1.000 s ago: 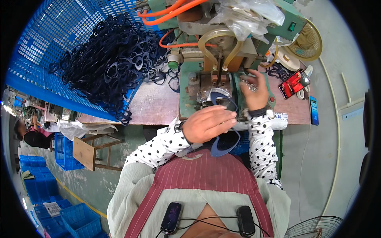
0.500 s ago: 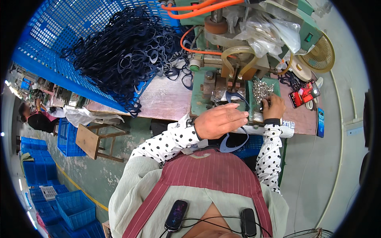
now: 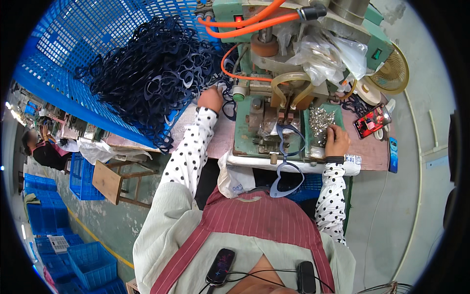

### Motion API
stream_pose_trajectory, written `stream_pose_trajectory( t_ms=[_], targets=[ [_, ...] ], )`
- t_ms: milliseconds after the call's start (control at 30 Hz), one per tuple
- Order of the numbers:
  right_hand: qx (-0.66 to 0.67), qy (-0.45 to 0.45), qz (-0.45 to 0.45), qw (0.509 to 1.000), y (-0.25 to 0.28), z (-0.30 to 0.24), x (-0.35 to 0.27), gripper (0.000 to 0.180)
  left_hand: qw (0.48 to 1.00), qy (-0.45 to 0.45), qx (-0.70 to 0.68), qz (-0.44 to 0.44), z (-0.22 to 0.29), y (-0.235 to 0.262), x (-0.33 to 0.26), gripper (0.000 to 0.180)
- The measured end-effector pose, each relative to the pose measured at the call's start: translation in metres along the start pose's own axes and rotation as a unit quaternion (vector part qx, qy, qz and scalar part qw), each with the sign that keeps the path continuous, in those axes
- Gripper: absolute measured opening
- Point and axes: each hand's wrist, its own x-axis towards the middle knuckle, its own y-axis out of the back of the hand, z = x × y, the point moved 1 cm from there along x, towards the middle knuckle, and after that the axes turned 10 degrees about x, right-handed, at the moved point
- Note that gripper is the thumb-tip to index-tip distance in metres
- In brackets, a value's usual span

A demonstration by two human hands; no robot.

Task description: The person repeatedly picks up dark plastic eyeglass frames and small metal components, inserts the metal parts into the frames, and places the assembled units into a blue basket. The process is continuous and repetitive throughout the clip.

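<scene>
Hands split across the surface (image 3: 215, 142): left hand (image 3: 210, 99) reaches to the far-left part, fingers curled down into the edge of the heap of dark blue plastic frames (image 3: 152, 78) that spills out of the tilted blue crate (image 3: 73, 59); whether it has one pinched yet I cannot tell, the fingertips being buried. Right hand (image 3: 337, 139) sits at the right side of the green press machine (image 3: 274, 122), fingers bunched in the tray of small metal fasteners (image 3: 320, 120), seemingly picking, grip hidden. One blue frame (image 3: 289, 139) already lies on the press bed near the front edge, another heart-shaped frame (image 3: 285, 179) hangs below that edge over the lap. Judgement: frames tangle, so lift a single one by its outer rim and shake it loose before drawing it across, keeping clear of the orange hoses (image 3: 245, 22). Take one fastener only, between thumb and forefinger. Seat the frame flat against the die before anything cycles; keep both hands off the bed then. Red phone (image 3: 372, 121) and small fan (image 3: 391, 73) at the right edge, well apart from the work.
</scene>
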Motion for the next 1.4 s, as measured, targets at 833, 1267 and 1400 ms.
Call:
stream_pose_trajectory(
  t_ms=[833,1267,1400],
  targets=[
    [0.399,-0.117,-0.171,0.893,0.033,-0.151,0.038,0.015,0.856,0.131,-0.495,-0.069,-0.018,0.037,-0.095,0.038],
    [0.367,-0.175,-0.176,0.896,0.016,-0.172,0.047,0.040,0.858,-0.278,-0.368,0.228,0.041,0.131,-0.145,0.033],
    [0.436,-0.195,-0.162,0.864,0.005,-0.171,0.044,0.045,0.781,-0.488,-0.306,0.240,0.054,0.146,-0.152,0.047]
  ],
)
